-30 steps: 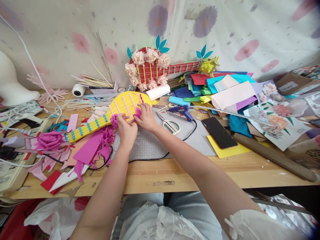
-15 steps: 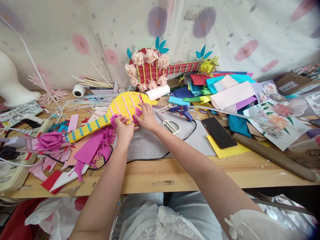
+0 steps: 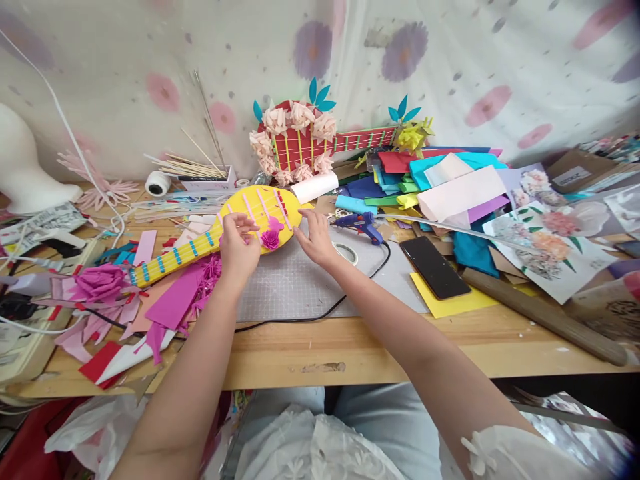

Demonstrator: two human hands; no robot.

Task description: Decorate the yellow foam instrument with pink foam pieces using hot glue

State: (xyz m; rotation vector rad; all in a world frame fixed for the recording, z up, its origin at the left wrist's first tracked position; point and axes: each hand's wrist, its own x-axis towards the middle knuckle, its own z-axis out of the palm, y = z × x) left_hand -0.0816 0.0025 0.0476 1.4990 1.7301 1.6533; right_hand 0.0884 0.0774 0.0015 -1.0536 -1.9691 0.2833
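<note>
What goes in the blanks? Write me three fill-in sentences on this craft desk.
1. The small magenta flower sits on the ____ paper guitar.
2. The black phone lies on a ____ sheet.
3. The blue glue gun lies to the ____ of the right hand.

Missing words: yellow; yellow; right

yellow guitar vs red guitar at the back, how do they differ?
The yellow guitar lies flat on the table between the hands; the red guitar leans against the cloth wall. The yellow guitar carries one magenta flower; the red guitar is ringed with pale pink flowers. The yellow guitar's neck points left, the red guitar's right. Both are striped craft models.
</note>
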